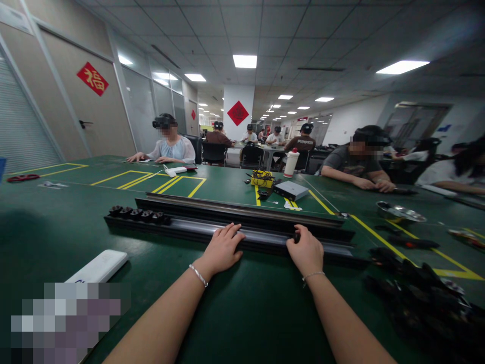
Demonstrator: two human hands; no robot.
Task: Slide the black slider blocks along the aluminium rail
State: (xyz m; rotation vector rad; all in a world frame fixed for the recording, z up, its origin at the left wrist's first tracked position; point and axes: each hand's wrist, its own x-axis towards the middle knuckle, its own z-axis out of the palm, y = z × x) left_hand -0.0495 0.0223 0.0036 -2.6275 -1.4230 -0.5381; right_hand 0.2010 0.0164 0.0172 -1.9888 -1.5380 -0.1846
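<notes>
The left hand [226,247] was held partly open, its fingers loosely bent and laid over the near black channel [265,238], with the thumb lowered toward the channel's near side; no separate piece could be seen in it. The right hand [308,247] was nearly closed, and a small black piece [296,237] was pinched between its thumb and forefinger, over the channel and toward its right end. Most of that piece was covered by the fingers, so its full shape could not be told, nor whether the channel floor was touched by it.

The near channel was laid crosswise on the green counter [159,273], directly in front of the person. It was long, straight and dark-walled, and light was reflected in a bright streak along its smooth inner face. At its left end five black blocks [136,214] were lined up closely in a row, while the stretch between them and the left hand was left uncovered. Just behind, a far black channel [235,211] was placed almost parallel. To the right, a pile of black parts [417,293] was heaped on the counter, and a metal bowl [413,216] was set beyond it.
</notes>
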